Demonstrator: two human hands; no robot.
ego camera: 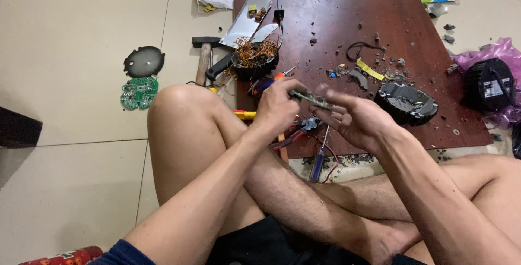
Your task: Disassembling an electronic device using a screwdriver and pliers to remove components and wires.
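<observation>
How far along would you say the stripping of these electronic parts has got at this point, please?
Already apart: a black housing with bare copper windings, a round green circuit board on the floor, and fragments strewn over the brown board. In hand: the left hand and right hand grip a small circuit board between them. Seemingly left: the black shell and the black unit on purple plastic.

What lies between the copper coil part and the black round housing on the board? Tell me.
In the head view, loose dark fragments, a yellow strip and a black cord loop on the brown board.

Soft, even indoor light; faint shadows, slightly blurred hands.
</observation>
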